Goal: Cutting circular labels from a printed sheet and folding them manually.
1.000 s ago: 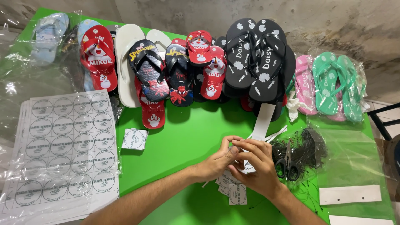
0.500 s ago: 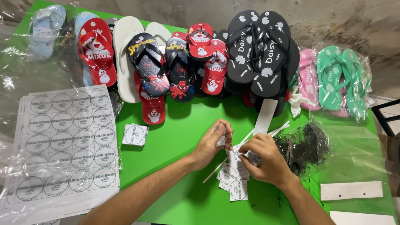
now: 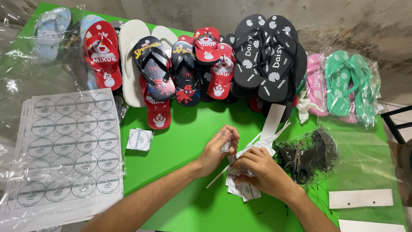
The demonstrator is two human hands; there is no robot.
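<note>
Mid-bench, toward the near edge. Left hand [image 3: 216, 150] pinches a small clear-wrapped round paper label [image 3: 226, 144], grip closed on it. Right hand [image 3: 262, 169] presses down the loose stack of white square label cut-outs [image 3: 240, 184], fingers flat, clamping nothing. Best to lift one label slowly and keep the stack pinned. Black scissors [image 3: 298, 165] lie just right.

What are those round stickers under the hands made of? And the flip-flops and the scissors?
The round stickers under the right hand look like thin matte paper: flat white squares. The flip-flops seem soft foam rubber with glossier straps, though that is a guess. The scissors look like grey metal blades with dark, probably plastic, handles.
</note>
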